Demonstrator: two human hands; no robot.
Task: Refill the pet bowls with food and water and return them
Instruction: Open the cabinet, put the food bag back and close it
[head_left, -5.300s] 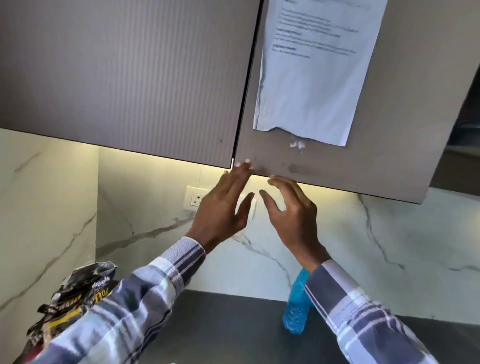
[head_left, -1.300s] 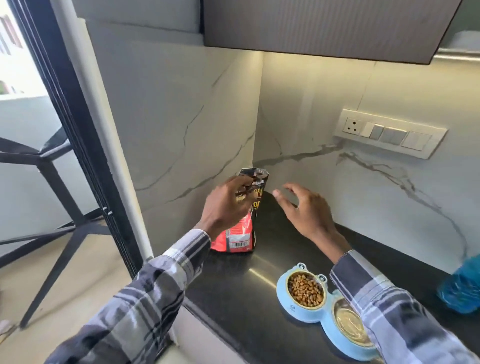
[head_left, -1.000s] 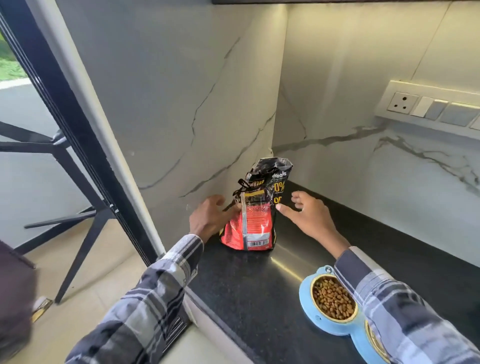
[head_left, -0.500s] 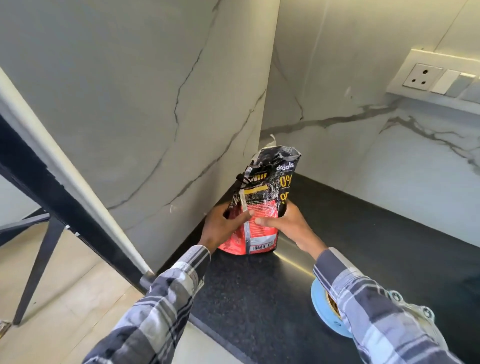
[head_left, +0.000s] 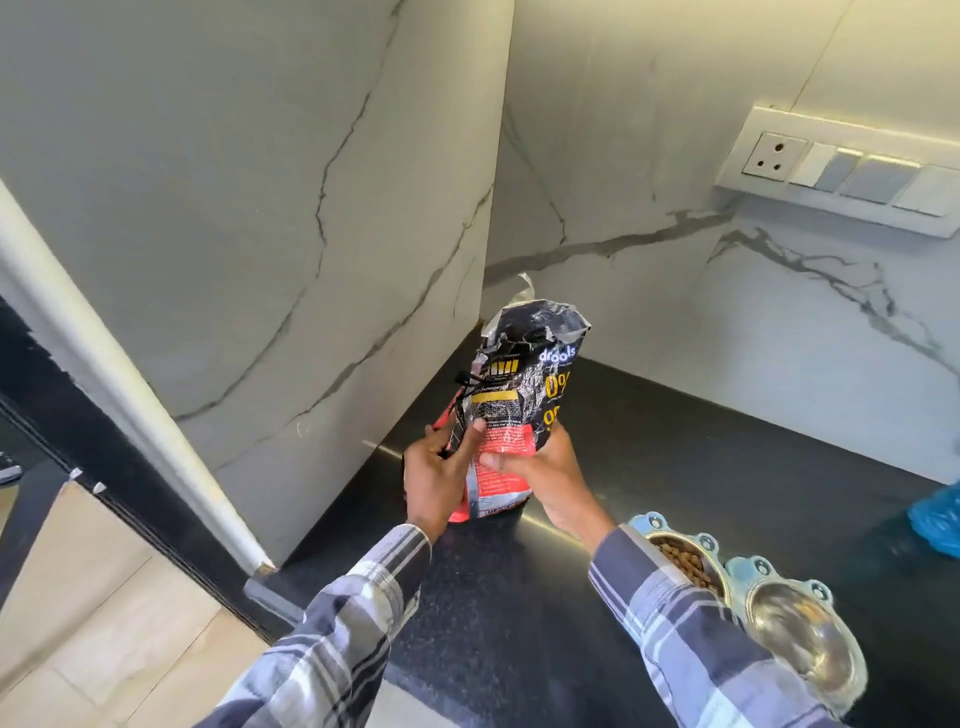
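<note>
Both hands, left (head_left: 434, 483) & right (head_left: 540, 478), now grip the bag (head_left: 511, 410), lifted off the table (head_left: 675, 467) left of the bowls (head_left: 769, 603); kibble's in, so stow bag next, prob. then carry bowls back.

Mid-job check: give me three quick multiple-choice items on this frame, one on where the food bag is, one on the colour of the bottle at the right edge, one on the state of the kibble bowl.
1. Where is the food bag?
A. In the countertop's corner by the marble walls
B. On the floor
C. In the cabinet

2. What colour is the bottle?
A. Red
B. Blue
C. Green

3. What state is the kibble bowl in?
A. Upside down
B. Bare
C. Holding kibble

Answers:
1 A: the left hand and right hand share a grip on it there.
2 B: blue plastic shows.
3 C: brown kibble shows beside the right sleeve.
</note>
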